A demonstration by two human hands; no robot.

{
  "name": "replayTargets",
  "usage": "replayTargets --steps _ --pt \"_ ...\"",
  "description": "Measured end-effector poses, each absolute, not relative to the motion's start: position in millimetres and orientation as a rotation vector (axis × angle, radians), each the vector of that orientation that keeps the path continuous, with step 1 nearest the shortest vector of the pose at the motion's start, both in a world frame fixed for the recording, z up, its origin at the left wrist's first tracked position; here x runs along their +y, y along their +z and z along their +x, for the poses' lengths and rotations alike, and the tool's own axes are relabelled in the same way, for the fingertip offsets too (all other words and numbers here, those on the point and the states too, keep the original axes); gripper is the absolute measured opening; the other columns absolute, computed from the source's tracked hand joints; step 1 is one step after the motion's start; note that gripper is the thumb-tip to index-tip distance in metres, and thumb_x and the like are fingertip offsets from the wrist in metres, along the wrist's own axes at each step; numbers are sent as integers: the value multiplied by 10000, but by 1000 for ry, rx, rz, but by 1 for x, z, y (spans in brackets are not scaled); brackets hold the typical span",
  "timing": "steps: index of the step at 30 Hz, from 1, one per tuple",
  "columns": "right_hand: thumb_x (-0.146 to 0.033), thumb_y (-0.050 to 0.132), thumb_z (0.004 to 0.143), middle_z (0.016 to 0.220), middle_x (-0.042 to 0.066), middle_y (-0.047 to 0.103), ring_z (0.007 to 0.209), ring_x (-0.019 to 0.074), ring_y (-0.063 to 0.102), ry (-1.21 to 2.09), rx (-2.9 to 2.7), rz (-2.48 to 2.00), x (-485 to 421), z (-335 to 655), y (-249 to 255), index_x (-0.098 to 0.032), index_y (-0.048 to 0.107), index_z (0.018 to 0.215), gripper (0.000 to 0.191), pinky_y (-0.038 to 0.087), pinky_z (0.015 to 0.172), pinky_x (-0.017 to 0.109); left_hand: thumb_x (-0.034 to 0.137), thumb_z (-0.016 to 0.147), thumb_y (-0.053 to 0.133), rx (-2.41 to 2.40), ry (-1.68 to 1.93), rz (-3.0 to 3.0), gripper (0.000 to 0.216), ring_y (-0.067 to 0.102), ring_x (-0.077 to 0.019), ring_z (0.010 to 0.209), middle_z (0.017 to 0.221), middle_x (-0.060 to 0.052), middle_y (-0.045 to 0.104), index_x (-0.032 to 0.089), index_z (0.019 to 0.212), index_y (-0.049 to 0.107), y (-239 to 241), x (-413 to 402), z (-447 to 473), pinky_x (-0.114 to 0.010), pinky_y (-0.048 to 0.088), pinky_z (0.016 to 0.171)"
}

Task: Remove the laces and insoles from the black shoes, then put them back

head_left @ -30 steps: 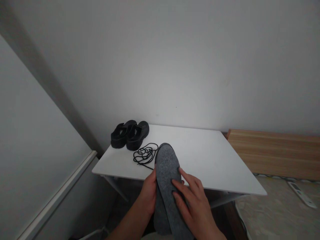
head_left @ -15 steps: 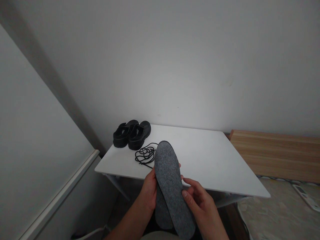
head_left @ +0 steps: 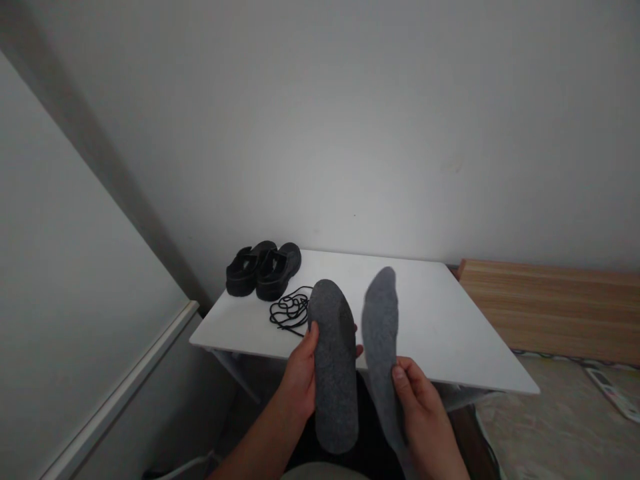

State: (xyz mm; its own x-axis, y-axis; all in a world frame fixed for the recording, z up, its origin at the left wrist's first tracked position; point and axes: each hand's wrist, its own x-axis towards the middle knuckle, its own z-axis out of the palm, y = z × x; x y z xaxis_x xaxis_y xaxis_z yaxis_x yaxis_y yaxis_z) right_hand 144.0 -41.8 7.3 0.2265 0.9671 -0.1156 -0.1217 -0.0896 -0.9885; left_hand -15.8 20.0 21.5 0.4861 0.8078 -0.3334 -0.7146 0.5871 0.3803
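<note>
One grey felt insole [head_left: 335, 373] lies across my left hand [head_left: 301, 377], which grips it with the thumb on top and the fingers wrapped behind. My right hand [head_left: 423, 407] pinches the edge of a second grey insole [head_left: 381, 320], turned partly edge-on. The two insoles are apart, side by side above the table's front edge. Behind my left hand, a tangle of black shoelaces [head_left: 290, 311] rests on the white table [head_left: 425, 320]. A pair of black shoes [head_left: 274, 273] stands at the table's back left corner.
A white wall rises behind the table, and a white panel with a ledge [head_left: 120, 393] borders the left side. To the right are a wood-grain board [head_left: 545, 310] and a patterned surface with a white device [head_left: 613, 393] on it.
The insoles were stacked in my left hand. My right hand has taken the upper one and moved it right, apart from the other, which stays in my left hand.
</note>
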Motion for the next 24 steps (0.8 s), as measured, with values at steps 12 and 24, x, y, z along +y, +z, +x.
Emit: replayTargets --steps 12,24 --pt "-307 626 756 577 -67 424 378 4 243 1723 -407 -707 -49 144 9 -191 625 835 140 194 365 155 514 809 515 527 935 204 505 650 -250 875 1058 -108 669 115 1103 611 22 18 -15 -325 493 757" --pt "-371 613 771 527 -66 437 367 20 312 1700 -443 -842 -48 137 12 -185 582 764 188 185 378 176 344 835 554 556 1131 243 313 526 -85 474 580 14 560 135 1065 586 12 20 -10 -183 399 434"
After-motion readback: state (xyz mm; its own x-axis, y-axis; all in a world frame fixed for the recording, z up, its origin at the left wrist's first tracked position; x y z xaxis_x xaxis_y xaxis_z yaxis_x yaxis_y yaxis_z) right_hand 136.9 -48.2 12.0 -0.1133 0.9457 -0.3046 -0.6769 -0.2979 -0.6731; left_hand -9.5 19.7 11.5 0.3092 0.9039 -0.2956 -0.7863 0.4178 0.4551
